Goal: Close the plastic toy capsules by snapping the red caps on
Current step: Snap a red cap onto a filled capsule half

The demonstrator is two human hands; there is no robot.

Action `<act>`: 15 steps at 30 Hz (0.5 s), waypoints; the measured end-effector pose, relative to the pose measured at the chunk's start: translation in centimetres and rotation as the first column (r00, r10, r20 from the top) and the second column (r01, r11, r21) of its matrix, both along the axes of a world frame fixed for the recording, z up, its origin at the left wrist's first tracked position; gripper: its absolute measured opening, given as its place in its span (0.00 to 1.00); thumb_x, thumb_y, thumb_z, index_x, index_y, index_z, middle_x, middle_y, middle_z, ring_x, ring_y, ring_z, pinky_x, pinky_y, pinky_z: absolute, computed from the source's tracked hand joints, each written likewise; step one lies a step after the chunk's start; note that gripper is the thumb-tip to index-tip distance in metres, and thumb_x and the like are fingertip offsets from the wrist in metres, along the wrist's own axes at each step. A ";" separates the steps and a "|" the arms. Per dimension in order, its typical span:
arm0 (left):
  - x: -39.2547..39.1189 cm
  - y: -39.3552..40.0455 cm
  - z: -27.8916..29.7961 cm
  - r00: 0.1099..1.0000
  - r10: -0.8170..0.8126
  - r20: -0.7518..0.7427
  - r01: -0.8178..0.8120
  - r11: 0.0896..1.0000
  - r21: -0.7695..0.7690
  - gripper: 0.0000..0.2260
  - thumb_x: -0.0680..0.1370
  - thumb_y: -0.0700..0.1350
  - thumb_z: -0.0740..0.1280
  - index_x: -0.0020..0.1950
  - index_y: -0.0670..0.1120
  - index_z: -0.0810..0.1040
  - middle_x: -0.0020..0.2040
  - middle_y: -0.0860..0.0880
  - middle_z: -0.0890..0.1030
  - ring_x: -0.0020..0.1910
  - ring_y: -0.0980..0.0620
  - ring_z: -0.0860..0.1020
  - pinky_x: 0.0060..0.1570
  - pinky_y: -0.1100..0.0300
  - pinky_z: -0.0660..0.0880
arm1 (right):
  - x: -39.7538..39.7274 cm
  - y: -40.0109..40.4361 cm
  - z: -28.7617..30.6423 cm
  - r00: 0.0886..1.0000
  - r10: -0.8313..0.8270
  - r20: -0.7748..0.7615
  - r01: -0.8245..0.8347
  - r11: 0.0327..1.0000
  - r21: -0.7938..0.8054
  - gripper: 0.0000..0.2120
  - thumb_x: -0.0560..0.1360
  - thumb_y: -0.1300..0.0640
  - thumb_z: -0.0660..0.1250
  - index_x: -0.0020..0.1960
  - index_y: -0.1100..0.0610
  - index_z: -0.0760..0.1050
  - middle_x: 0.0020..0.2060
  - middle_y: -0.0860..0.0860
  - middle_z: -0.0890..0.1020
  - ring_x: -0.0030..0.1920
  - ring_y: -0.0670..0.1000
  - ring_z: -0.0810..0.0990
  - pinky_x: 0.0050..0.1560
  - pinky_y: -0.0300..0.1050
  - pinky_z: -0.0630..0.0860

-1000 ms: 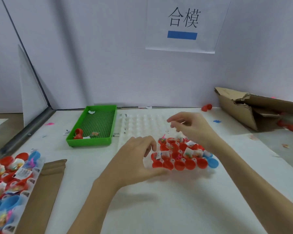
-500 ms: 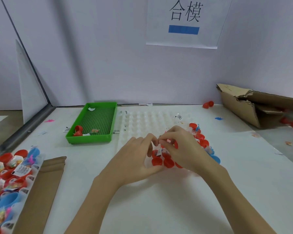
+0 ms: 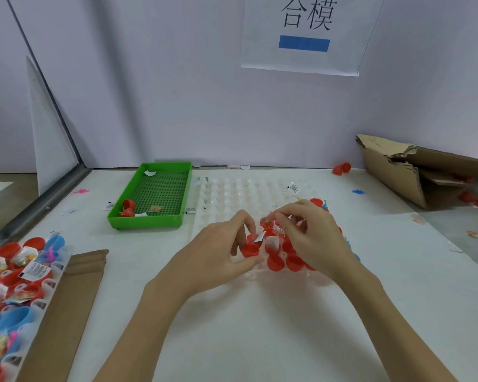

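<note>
Left hand (image 3: 218,250): thumb and fingers pinch a red cup (image 3: 250,250), mouth facing up, axis near vertical, a paper slip (image 3: 259,238) standing in it. Right hand (image 3: 312,235): fingers curled, fingertips pinching a small item at 3 o'clock of the cup; what it is cannot be told. Both hands work over the clear tray (image 3: 232,188), among red cups (image 3: 275,262) seated mouth-up. Green tray (image 3: 149,216) lies at 10 o'clock.

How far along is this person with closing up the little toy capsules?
Hard to count, but it looks early. The left hand grips one red capsule half, and the right hand pinches something small above the red cluster on the clear dimpled tray. Most of the tray's dimples sit unfilled. Another tray of open capsules waits on the left.
</note>
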State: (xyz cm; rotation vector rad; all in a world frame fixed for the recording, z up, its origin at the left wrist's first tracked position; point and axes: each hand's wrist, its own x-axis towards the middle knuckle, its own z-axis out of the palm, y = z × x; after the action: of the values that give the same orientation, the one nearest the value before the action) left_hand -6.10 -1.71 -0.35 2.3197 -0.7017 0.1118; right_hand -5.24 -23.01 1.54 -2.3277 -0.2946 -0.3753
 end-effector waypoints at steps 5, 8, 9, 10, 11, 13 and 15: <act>0.3 0.4 0.3 0.998 0.033 0.055 -0.030 0.998 -0.049 0.16 0.78 0.53 0.75 0.58 0.56 0.70 0.43 0.58 0.80 0.46 0.56 0.78 0.49 0.59 0.75 | 0.0 0.1 -0.2 0.999 -0.034 0.019 0.032 0.997 0.074 0.09 0.82 0.57 0.66 0.56 0.51 0.85 0.49 0.45 0.82 0.48 0.43 0.79 0.47 0.26 0.72; 0.3 0.5 0.5 0.992 0.062 0.114 -0.048 0.991 -0.129 0.16 0.78 0.52 0.75 0.59 0.55 0.70 0.45 0.58 0.81 0.49 0.58 0.79 0.51 0.66 0.73 | -0.1 0.4 0.1 0.999 0.003 -0.036 0.006 0.966 0.257 0.12 0.83 0.54 0.65 0.63 0.53 0.81 0.54 0.46 0.85 0.54 0.44 0.82 0.53 0.31 0.77; 0.3 0.5 0.5 0.989 0.071 0.127 -0.051 0.988 -0.148 0.17 0.78 0.52 0.75 0.60 0.55 0.70 0.45 0.58 0.82 0.50 0.58 0.79 0.51 0.67 0.73 | -0.2 0.4 0.3 0.994 0.064 -0.084 -0.031 0.936 0.350 0.14 0.83 0.51 0.64 0.65 0.52 0.80 0.55 0.45 0.85 0.55 0.44 0.83 0.55 0.34 0.79; 0.3 0.4 0.5 0.988 0.077 0.137 -0.054 0.986 -0.161 0.17 0.78 0.52 0.75 0.60 0.56 0.70 0.46 0.59 0.82 0.50 0.58 0.79 0.52 0.69 0.73 | -0.3 0.4 0.4 0.983 0.132 -0.126 -0.066 0.900 0.432 0.16 0.83 0.48 0.63 0.67 0.52 0.79 0.55 0.45 0.86 0.56 0.43 0.84 0.54 0.36 0.80; 0.2 0.3 0.5 0.986 0.083 0.148 -0.057 0.984 -0.170 0.17 0.78 0.53 0.75 0.60 0.57 0.70 0.46 0.59 0.82 0.51 0.58 0.79 0.52 0.70 0.72 | -0.4 0.4 0.6 0.971 0.187 -0.150 -0.093 0.869 0.486 0.18 0.82 0.46 0.63 0.68 0.52 0.79 0.56 0.44 0.86 0.56 0.43 0.84 0.53 0.36 0.80; 0.1 0.2 0.6 0.980 0.095 0.174 -0.062 0.980 -0.187 0.17 0.78 0.53 0.75 0.61 0.59 0.70 0.47 0.60 0.81 0.52 0.58 0.79 0.54 0.73 0.70 | -0.4 0.3 0.6 0.957 0.240 -0.163 -0.118 0.835 0.538 0.20 0.80 0.43 0.63 0.68 0.50 0.78 0.56 0.44 0.86 0.56 0.44 0.85 0.54 0.36 0.81; 0.1 0.1 0.6 0.974 0.099 0.204 -0.058 0.978 -0.201 0.17 0.79 0.52 0.75 0.62 0.60 0.70 0.48 0.61 0.81 0.53 0.59 0.79 0.55 0.73 0.69 | -0.4 0.3 0.7 0.945 0.267 -0.186 -0.110 0.800 0.590 0.18 0.81 0.45 0.64 0.67 0.50 0.80 0.56 0.47 0.86 0.57 0.47 0.85 0.58 0.42 0.82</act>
State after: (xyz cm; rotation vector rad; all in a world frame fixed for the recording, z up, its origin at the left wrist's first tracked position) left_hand -6.00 -1.61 0.26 2.1665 -0.6710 0.4514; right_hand -5.66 -22.75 2.19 -1.7006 -0.2411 -0.0352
